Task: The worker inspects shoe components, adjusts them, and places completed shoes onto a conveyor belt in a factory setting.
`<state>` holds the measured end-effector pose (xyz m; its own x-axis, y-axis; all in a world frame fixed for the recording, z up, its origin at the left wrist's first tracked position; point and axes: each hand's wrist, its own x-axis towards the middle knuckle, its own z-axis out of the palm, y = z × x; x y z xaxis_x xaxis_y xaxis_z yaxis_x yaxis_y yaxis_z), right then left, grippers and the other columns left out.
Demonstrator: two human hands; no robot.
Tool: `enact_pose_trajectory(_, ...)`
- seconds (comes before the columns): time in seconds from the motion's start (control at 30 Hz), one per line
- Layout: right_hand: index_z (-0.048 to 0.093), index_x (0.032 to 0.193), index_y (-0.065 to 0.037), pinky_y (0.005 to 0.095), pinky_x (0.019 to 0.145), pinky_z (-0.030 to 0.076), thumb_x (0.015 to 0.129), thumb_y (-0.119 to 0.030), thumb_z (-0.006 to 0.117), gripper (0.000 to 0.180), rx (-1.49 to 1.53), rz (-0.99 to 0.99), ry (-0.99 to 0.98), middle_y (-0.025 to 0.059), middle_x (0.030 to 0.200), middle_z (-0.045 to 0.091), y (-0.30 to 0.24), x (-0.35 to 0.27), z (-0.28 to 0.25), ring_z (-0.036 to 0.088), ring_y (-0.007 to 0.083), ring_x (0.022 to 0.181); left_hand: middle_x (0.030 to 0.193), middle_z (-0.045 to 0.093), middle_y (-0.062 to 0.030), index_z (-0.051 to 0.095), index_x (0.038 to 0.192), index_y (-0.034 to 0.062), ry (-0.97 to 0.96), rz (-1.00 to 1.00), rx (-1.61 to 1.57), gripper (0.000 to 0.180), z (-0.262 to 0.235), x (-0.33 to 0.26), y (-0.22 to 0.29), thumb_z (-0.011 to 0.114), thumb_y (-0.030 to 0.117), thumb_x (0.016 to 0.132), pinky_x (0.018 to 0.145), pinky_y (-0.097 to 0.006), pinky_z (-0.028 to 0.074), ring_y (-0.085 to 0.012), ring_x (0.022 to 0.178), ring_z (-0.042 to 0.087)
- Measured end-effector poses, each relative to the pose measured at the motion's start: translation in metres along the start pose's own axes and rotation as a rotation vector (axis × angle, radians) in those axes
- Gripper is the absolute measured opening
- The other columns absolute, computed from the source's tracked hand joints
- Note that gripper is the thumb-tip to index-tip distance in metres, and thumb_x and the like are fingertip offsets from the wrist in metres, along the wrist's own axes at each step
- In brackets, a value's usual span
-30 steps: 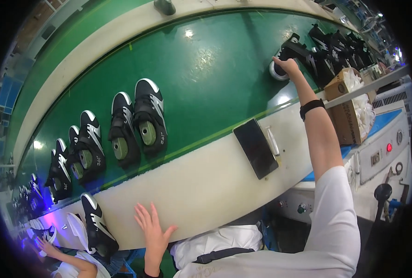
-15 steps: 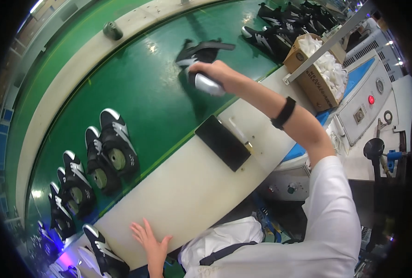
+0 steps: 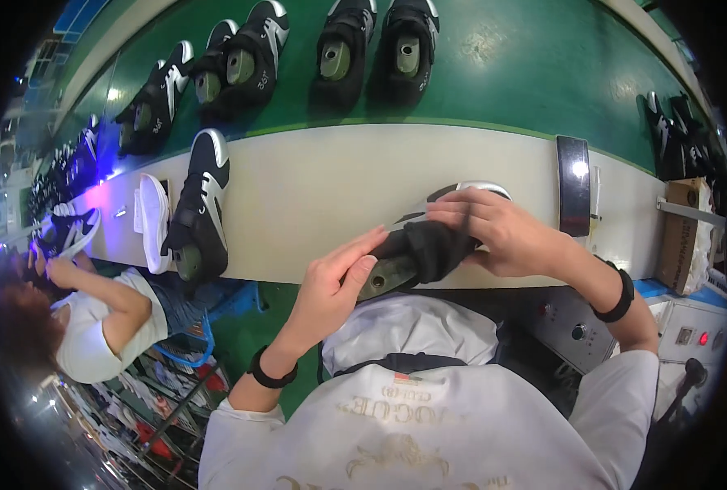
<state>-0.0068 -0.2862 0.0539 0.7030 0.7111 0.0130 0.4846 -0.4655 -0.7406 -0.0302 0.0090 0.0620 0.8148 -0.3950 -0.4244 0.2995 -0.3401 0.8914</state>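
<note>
As the left hand (image 3: pixel 327 282) and right hand (image 3: pixel 506 233) grip a black shoe (image 3: pixel 434 251), we find it at the near edge of the pale bench (image 3: pixel 323 196)!
We see the left at the heel, beside a green last (image 3: pixel 390 278) (its round hole facing us), and the right across the forefoot; left of it, a second shoe (image 3: pixel 190 216) sits by a white sole (image 3: pixel 153 220); right of it, a glossy black slab (image 3: pixel 574 184).

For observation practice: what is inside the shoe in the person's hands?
Inside the shoe, a green last shows at the heel; anything further forward is covered by the shoe itself.
</note>
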Motion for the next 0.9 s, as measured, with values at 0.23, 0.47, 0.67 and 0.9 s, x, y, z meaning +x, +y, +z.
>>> enact_pose_trajectory(0.23,0.059,0.128,-0.004,0.0408,0.095,0.048,0.073,0.003,0.074,0.058,0.229,0.187,0.061,0.0095,0.127,0.06,-0.024,-0.004,-0.002,0.053,0.0312,0.113,0.13,0.061,-0.0108,0.065,0.124,0.005,-0.316,0.257,0.085,0.034,-0.015,0.045,-0.017,0.064,0.019,0.093,0.102,-0.036,0.042,-0.0244,0.12,0.053)
enact_pose_trajectory(0.47,0.063,0.123,-0.001,0.0395,0.09,0.05,0.078,-0.004,0.075,0.047,0.373,0.103,0.057,0.0137,0.121,0.064,-0.036,0.005,-0.001,0.057,0.0316,0.111,0.075,0.068,-0.0066,0.074,0.088,0.0099,0.049,0.666,0.665,0.014,-0.012,0.069,-0.004,0.07,0.023,0.086,0.061,-0.038,0.05,-0.0259,0.069,0.064)
enact_pose_trajectory(0.67,0.061,0.123,0.001,0.0398,0.085,0.053,0.075,0.0,0.077,0.051,0.369,0.19,0.041,0.0149,0.111,0.067,-0.043,0.011,-0.009,0.059,0.0314,0.104,0.079,0.07,-0.0114,0.07,0.09,0.0024,0.036,0.376,0.493,0.007,-0.005,0.009,0.044,0.066,0.005,0.086,0.063,-0.033,0.053,-0.0268,0.071,0.069)
enact_pose_trajectory(0.9,0.063,0.114,-0.003,0.0405,0.079,0.053,0.068,-0.003,0.081,0.05,0.213,0.236,0.101,0.0129,0.099,0.066,-0.047,0.022,0.0,0.06,0.0303,0.096,0.125,0.059,-0.0152,0.068,0.094,0.0022,-0.291,0.577,0.476,0.028,0.014,-0.027,0.017,0.065,-0.005,0.067,0.093,-0.04,0.052,-0.0337,0.116,0.056)
